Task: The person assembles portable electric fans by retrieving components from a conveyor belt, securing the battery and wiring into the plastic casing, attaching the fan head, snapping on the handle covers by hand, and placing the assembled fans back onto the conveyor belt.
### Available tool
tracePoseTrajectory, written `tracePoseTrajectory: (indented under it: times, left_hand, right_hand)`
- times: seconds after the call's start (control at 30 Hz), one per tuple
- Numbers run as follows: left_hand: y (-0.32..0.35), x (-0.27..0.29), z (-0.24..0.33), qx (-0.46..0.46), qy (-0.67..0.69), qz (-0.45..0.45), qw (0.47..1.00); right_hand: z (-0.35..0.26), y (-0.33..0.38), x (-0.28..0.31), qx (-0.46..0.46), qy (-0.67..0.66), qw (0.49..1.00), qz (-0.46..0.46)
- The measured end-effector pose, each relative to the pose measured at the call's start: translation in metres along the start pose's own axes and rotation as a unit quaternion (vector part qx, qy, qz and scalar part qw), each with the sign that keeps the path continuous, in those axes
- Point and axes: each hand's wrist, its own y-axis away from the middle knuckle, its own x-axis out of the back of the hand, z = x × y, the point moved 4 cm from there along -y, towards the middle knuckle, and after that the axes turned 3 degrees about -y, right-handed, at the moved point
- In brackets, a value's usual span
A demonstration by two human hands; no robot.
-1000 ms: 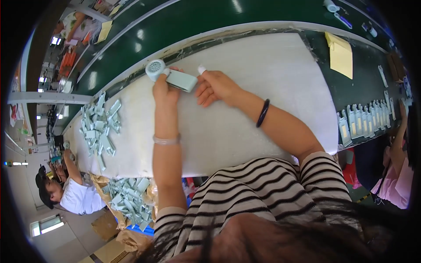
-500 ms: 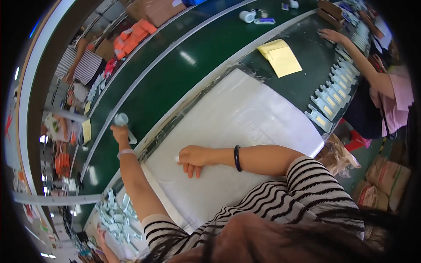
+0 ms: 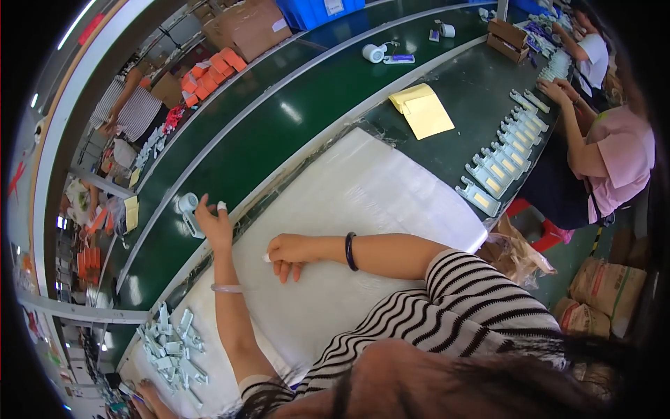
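Pale grey-blue device (image 3: 187,211) lies on the dark green conveyor belt (image 3: 279,133), just beyond the edge of the white work mat (image 3: 363,202). It has a round ring-shaped head and a short flat body below it. The left hand (image 3: 215,225) is right beside it, fingers spread apart and open, with a white cot on one fingertip; whether a finger touches the device, I cannot tell. It is not clamped on anything. A clear bangle sits on this wrist.

The right hand (image 3: 287,250) rests on the white mat with fingers loosely curled together, holding nothing that shows; a white cot is on one finger, and a black band is on the wrist.

At the near left end of the mat lies a heap of small pale blue-grey packages (image 3: 171,346). On the dark table at the right, a row of flat blister packs (image 3: 499,164) stands in a line, each pale with a yellow label. Behind them lies a yellow pad of sheets (image 3: 422,110). Farther along the belt are a white tape roll (image 3: 372,53) and a small brown cardboard box (image 3: 507,36). Beyond the belt, orange packages (image 3: 209,70) and a big brown carton (image 3: 248,28) are stacked, near a blue crate (image 3: 317,10). At the right, brown paper sacks (image 3: 604,293) stand on the floor.
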Motion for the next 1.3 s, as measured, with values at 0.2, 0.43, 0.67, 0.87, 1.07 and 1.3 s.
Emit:
tracePoseTrajectory:
  times: [0.2, 0.43, 0.67, 0.87, 1.07, 1.3]
  left_hand:
    - [0.049, -0.002, 0.046, 0.418, 0.513, -0.144, 0.735]
    - [0.088, -0.004, 0.033, 0.372, 0.511, -0.075, 0.771]
    - [0.086, 0.001, 0.047, 0.362, 0.533, -0.057, 0.763]
    - [0.091, 0.007, 0.052, 0.384, 0.467, -0.094, 0.791]
    - [0.086, 0.014, 0.060, 0.397, 0.437, -0.106, 0.800]
    - [0.080, 0.011, 0.064, 0.407, 0.450, -0.096, 0.789]
  right_hand:
    - [-0.004, -0.010, 0.002, -0.051, -0.011, 0.998, -0.024]
    - [-0.104, -0.012, 0.095, 0.130, 0.429, 0.889, 0.086]
    - [-0.210, 0.075, 0.303, 0.152, 0.641, 0.591, 0.466]
    - [-0.230, 0.138, 0.406, 0.014, 0.541, 0.514, 0.665]
    - [-0.217, 0.136, 0.491, 0.025, 0.531, 0.579, 0.618]
    - [-0.220, 0.110, 0.564, 0.022, 0.597, 0.581, 0.552]
